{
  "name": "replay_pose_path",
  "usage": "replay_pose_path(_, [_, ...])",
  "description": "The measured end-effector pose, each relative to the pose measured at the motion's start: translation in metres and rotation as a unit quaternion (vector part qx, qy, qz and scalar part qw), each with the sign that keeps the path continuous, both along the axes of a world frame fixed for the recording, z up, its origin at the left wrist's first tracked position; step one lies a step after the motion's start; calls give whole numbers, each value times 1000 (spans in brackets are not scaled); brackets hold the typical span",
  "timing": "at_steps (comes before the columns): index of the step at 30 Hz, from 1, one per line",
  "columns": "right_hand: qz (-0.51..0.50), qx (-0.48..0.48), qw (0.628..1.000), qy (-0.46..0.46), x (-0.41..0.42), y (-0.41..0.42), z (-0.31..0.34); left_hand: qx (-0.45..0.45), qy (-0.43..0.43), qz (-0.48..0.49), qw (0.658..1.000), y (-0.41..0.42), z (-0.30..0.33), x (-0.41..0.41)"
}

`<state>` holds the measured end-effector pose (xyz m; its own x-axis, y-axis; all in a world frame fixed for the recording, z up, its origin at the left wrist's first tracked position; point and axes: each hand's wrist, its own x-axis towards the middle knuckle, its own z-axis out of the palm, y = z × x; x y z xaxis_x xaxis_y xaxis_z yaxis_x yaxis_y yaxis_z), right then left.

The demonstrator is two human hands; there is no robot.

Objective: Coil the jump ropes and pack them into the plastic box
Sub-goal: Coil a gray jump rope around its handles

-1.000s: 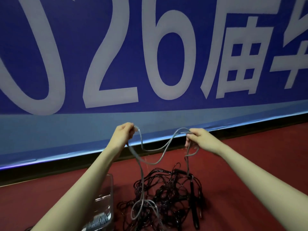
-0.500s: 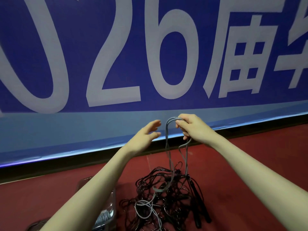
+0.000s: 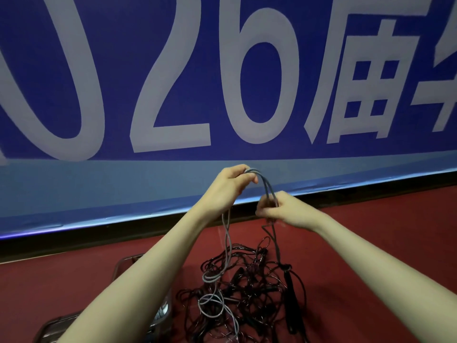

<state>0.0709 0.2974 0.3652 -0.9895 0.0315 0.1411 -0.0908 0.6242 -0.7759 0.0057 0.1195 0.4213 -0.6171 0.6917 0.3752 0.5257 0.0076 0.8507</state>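
Observation:
A grey jump rope arches between my two raised hands. My left hand pinches the top of its doubled loop. Lower and to the right, my right hand grips the same strands. From the left hand the grey cord hangs down and curls onto a tangled pile of black jump ropes on the red floor. A black handle dangles below my right hand. The clear plastic box sits at the lower left, mostly hidden behind my left forearm.
A large blue banner with white numerals stands upright just behind the pile, above a black base strip. Red floor extends to the right of the ropes.
My left hand, open half a second ago, now pinches the top of the grey loop. My right hand slid down the strands and grips them lower.

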Motion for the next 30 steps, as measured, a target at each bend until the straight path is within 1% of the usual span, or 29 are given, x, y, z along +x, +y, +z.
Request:
replay_pose_path(2, [15,13,999,-49,-2,6,-17,32,-22,0,999,0,7,1])
replay_pose_path(3, [13,5,998,-60,-1,10,-24,43,-28,2,999,0,9,0])
replay_pose_path(6, [7,-44,998,-51,2,21,-38,58,-43,10,997,-2,10,-3])
replay_pose_path(9, [9,-56,997,-50,-2,21,-45,68,-52,21,996,-5,6,-4])
replay_pose_path(10, [4,-45,998,-53,-4,18,-49,73,-53,25,996,-5,6,-4])
replay_pose_path(12, [-12,18,997,-75,-7,12,-58,96,-62,32,993,-5,12,-4])
replay_pose_path(14, [-28,90,986,-135,-6,6,-74,141,-82,37,986,-6,20,-7])
replay_pose_path(15, [-33,94,982,-160,-5,3,-83,159,-91,38,982,-7,24,-9])
replay_pose_path(17, [-66,64,981,-172,-4,-3,-97,162,-92,38,982,-9,26,-11])
replay_pose_path(18, [-95,67,979,-170,-6,-6,-101,153,-90,38,983,-10,24,-11])
replay_pose_path(20, [-160,125,966,-163,-10,-9,-106,139,-92,37,985,-11,19,-12])
replay_pose_path(21, [-190,130,961,-156,-13,-12,-109,138,-94,38,985,-12,17,-13])
replay_pose_path(23, [-221,70,964,-133,-17,-17,-114,143,-95,40,984,-14,18,-15])
replay_pose_path(24, [-222,44,966,-126,-17,-20,-113,147,-96,40,984,-15,18,-16])
replay_pose_path(26, [-202,32,969,-138,-18,-23,-111,159,-103,45,981,-17,19,-19])
replay_pose_path(29, [-171,92,961,-198,-18,-22,-110,188,-127,63,972,-23,16,-27])
replay_pose_path(30, [-170,90,960,-205,-18,-21,-110,193,-136,72,969,-25,14,-31])
